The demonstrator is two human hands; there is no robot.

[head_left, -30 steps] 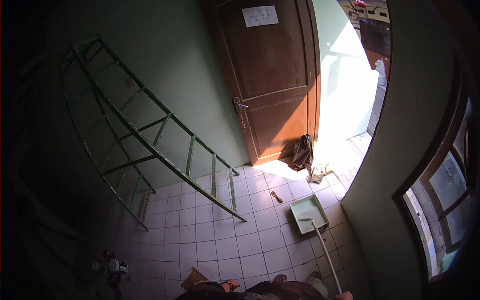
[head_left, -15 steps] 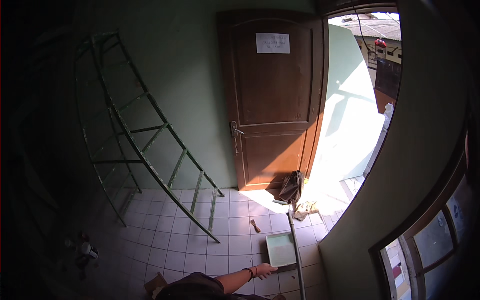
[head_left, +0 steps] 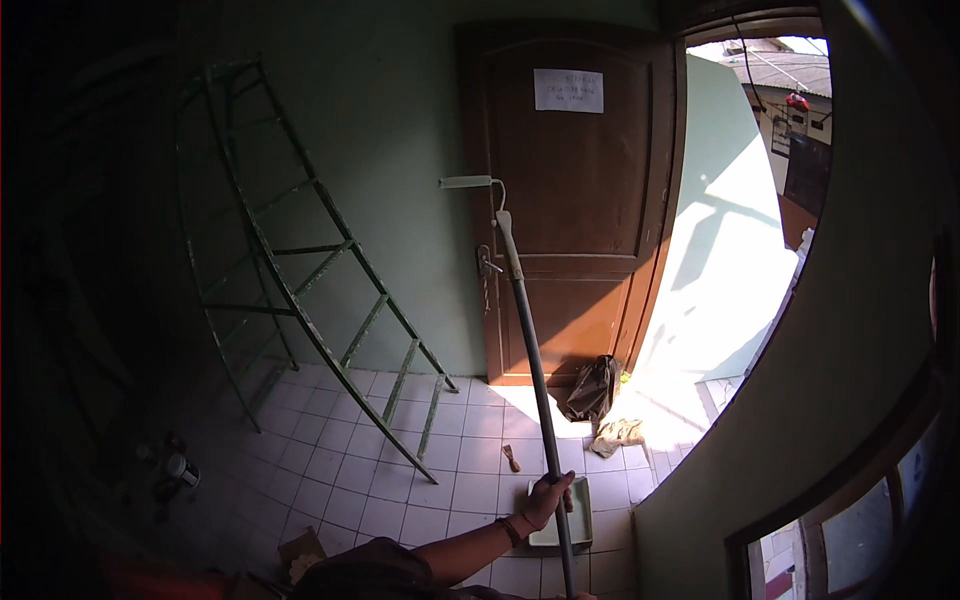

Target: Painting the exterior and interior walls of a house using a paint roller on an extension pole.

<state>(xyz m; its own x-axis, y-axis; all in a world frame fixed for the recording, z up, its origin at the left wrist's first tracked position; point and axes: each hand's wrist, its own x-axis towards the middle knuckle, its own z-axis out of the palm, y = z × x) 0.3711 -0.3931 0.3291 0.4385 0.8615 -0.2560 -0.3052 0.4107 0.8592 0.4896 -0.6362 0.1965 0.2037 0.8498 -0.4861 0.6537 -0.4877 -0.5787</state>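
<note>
My left hand [head_left: 549, 500] is closed around the dark shaft of a long-handled paint roller [head_left: 533, 345]. The pole leans up and slightly left, and its pale roller head [head_left: 466, 182] is raised in front of the door and the green wall. Just a sliver of my right hand [head_left: 584, 596] shows at the lower edge beside the pole; its fingers are hidden. Below my left hand a shallow, pale green paint tray [head_left: 582, 530] lies on the floor, partly covered by hand and pole. A small brush [head_left: 511, 458] lies on the tiles left of the pole.
A green stepladder [head_left: 330, 290] stands at the left by the wall. The brown door [head_left: 570, 160] bears a paper sheet [head_left: 568, 90]. A black plastic bag [head_left: 592, 390] and a crumpled cloth [head_left: 617, 437] lie by the sunlit doorway. A can [head_left: 183, 470] stands in shadow at far left.
The roller's pole has swung up from the tray, lifting its head to door height. My left hand, earlier open beside the tray, now grips the pole. The view has shifted slightly.
</note>
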